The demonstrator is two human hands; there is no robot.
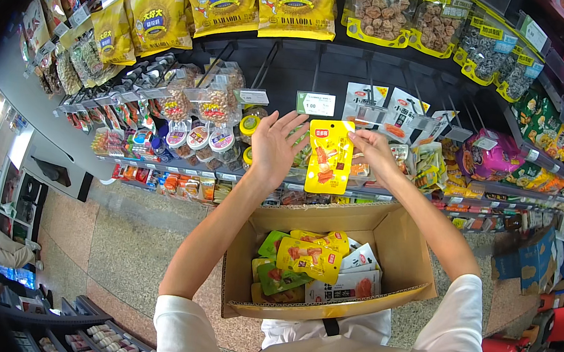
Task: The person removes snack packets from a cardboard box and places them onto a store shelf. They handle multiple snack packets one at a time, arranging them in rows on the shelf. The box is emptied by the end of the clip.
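Observation:
My right hand (372, 152) grips the right edge of a yellow snack pouch (329, 156), held upright before the shelf. To the left of the pouch, my left hand (276, 146) is spread with its palm showing and nothing in it. A price tag (315, 103) sits on the end of a display hook just above the pouch. Below my hands, an open cardboard box (404, 245) holds several yellow pouches (309, 260), green pouches (278, 280) and white pouches (345, 287). White pouches (362, 102) hang from hooks right of the price tag.
Yellow sunflower seed bags (299, 3) hang along the upper row, with bags of dried fruit (379, 10) to their right. Clear lidded tubs (198, 138) stand at left on the shelf. A blue carton (535, 262) is on the right side. Part of another person (12, 252) shows at far left.

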